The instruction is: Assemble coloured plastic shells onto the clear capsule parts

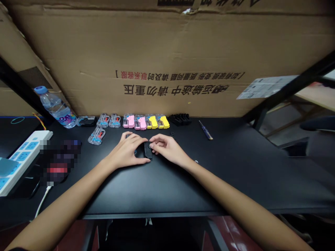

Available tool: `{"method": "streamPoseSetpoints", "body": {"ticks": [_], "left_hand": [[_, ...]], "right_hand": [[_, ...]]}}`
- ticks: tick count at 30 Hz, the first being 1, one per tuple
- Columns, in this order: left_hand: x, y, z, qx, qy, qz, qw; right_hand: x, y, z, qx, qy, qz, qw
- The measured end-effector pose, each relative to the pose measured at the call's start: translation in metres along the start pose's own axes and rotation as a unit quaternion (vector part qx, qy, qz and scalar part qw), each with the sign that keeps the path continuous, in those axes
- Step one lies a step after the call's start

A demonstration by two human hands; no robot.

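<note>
A small black device [148, 150] rests on the black table between my two hands. My left hand [128, 150] is wrapped round it from the left, thumb at its near end and fingers at its far end. On its right side, my right hand [167, 148] has thumb and index finger pinched together at the device's upper face; what they hold, if anything, is too small to make out. Behind my hands stands a row of small devices with pink parts [128, 121], yellow parts [152, 122] and clear shells [103, 120].
A screwdriver [206, 130] lies at the back right. Black parts [180, 119] sit by the cardboard wall [183, 45]. On the left are a water bottle [59, 108], a white power strip [24, 158] and a phone [27, 183] near a white cable [43, 200].
</note>
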State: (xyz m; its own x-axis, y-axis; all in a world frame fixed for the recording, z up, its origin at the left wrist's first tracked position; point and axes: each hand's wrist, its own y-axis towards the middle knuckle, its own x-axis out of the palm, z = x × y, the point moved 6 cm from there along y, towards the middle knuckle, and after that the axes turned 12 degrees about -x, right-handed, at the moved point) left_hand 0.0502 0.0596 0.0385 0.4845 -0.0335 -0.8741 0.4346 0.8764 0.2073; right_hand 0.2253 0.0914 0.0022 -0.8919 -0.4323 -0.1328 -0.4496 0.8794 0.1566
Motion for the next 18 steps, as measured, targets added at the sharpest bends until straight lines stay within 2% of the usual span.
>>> {"method": "streamPoseSetpoints", "body": {"ticks": [5,9,18], "left_hand": [[-0.0023,-0.0002,0.0020,0.008,-0.001,0.008,1.000],[-0.0016,-0.0004,0.0010,0.008,-0.001,0.008,1.000],[-0.0032,-0.0004,0.0010,0.008,-0.005,0.006,1.000]], "right_hand": [[0.0021,-0.0007,0.0020,0.019,0.036,-0.020,0.999],[0.0021,-0.0010,0.0006,0.016,0.041,-0.009,0.999],[0.0065,-0.0005,-0.0017,-0.014,0.043,-0.004,0.999]]}}
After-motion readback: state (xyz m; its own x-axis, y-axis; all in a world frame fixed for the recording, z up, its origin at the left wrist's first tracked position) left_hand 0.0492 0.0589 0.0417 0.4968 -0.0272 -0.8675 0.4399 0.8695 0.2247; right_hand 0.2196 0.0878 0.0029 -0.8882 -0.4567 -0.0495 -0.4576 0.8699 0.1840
